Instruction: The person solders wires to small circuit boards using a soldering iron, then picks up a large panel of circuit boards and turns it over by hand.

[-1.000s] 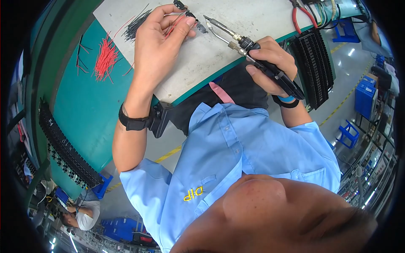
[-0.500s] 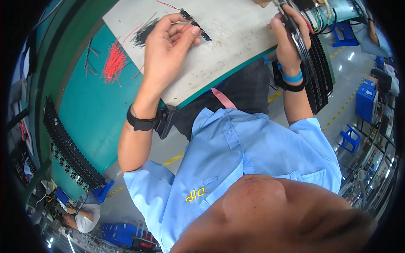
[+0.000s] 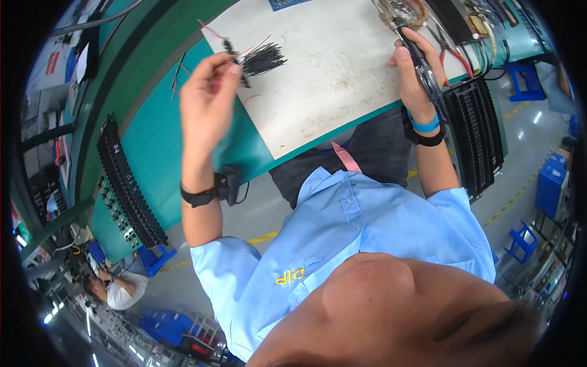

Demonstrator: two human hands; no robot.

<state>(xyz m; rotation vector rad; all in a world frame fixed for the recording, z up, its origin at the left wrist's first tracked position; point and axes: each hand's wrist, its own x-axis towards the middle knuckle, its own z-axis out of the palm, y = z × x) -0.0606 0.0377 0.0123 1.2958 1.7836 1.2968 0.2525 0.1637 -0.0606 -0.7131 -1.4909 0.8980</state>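
Note:
My left hand (image 3: 206, 104), a little blurred, is over the left edge of the white work sheet (image 3: 330, 79). Its thumb and fingers close on a narrow black strip of small parts (image 3: 228, 48), from whose far end a thin red wire sticks out. Some red shows between the fingers. Just right of that hand lies a bundle of cut black wires (image 3: 264, 59). My right hand (image 3: 420, 76) grips a black pen-shaped tool that looks like a soldering iron (image 3: 420, 61), its front end pointing away toward a round, shiny dish (image 3: 408, 11).
Red-handled pliers (image 3: 454, 55) lie right of the right hand, near several cables. Black slotted racks (image 3: 474, 134) stand at the right, others (image 3: 131, 183) at the left on the green bench. A blue board (image 3: 287, 3) sits at the far edge. Another person (image 3: 122, 290) works at lower left.
My left hand has moved left with the black strip, off the sheet's middle toward where the red wires lay; that bundle is now hidden. The view has shifted; my right hand keeps its grip.

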